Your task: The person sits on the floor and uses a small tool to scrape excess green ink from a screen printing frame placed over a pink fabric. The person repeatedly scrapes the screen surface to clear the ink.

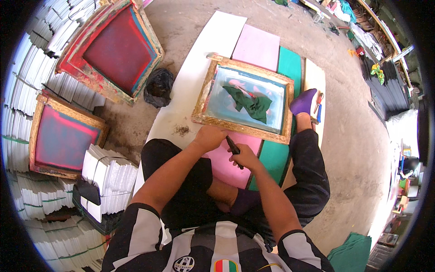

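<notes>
While I sit on the floor, my left hand (209,137) presses the near edge of the frame (244,99), fingers curled over it, probably to steady it. My right hand (244,157) is closed around a dark tool (234,147), perhaps a marker, just beside that edge. A green rag (251,103) lies on the screen.

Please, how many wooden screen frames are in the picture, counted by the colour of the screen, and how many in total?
Blue-green screen, with a green rag on it: 1
Red screen: 2
Total: 3 frames

The left hand rests on the near edge of the blue-green one; the right hand holds a dark tool beside it.
</notes>
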The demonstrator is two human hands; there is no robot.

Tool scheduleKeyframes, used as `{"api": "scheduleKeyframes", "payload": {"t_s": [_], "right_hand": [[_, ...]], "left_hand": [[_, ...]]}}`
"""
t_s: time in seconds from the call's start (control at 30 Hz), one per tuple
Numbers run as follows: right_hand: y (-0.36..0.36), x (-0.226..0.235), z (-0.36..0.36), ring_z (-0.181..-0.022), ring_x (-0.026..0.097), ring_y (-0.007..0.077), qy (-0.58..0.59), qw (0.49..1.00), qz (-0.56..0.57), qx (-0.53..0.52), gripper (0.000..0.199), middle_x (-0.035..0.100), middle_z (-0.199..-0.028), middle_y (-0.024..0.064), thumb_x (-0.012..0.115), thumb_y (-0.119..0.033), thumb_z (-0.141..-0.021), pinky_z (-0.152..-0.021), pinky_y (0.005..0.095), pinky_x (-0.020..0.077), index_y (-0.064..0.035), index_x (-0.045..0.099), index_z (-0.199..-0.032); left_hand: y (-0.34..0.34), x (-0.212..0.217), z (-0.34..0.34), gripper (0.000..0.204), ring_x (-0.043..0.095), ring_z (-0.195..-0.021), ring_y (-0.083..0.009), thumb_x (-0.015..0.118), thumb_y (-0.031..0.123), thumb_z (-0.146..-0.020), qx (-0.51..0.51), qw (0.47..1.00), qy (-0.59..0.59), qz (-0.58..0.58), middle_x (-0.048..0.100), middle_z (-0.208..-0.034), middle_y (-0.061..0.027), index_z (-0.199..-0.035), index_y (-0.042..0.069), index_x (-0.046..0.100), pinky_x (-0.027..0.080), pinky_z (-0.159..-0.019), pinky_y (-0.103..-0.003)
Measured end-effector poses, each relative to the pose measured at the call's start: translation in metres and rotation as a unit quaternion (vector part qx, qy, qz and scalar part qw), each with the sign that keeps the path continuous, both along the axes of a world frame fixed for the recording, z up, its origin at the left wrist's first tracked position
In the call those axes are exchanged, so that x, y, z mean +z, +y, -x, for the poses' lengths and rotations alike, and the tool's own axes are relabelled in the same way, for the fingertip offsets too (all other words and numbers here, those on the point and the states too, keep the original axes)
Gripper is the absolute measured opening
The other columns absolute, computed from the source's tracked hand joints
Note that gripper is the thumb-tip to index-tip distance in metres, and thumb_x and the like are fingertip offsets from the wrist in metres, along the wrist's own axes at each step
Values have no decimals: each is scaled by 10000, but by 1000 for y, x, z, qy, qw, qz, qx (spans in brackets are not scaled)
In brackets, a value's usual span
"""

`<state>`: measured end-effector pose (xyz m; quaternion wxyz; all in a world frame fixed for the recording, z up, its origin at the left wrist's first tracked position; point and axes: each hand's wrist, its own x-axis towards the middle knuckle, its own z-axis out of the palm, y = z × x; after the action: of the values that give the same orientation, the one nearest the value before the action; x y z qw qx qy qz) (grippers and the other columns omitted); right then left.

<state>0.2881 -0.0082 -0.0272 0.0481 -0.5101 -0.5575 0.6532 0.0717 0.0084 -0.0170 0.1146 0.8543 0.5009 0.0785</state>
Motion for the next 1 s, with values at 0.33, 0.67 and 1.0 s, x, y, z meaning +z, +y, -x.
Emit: {"api": "scheduleKeyframes", "payload": {"t_s": [0.33,0.67,1.0], "right_hand": [[37,11,-23,-666,677,192,-51,994,25,99,336,666,-856,109,645,-149,-887,-549,343,547,35,574,-1160],[101,41,-19,-613,681,277,-368,887,-128,247,212,669,-724,179,644,-131,-784,-554,422,533,53,628,-890],[113,55,12,-858,712,378,-437,824,-164,321,287,706,-921,260,533,-94,-768,-745,459,573,66,689,-949]], "left_hand": [[2,27,82,128,723,-836,-279,636,132,-808,124,974,172,75,735,-877,-92,-863,124,751,570,-675,-412],[0,-3,118,321,713,-924,-321,791,283,-724,268,931,117,218,733,-968,-135,-960,72,738,572,-760,-439],[6,3,91,321,679,-1001,-320,759,213,-750,217,959,45,179,658,-1098,-139,-1025,55,714,575,-813,-436]]}}
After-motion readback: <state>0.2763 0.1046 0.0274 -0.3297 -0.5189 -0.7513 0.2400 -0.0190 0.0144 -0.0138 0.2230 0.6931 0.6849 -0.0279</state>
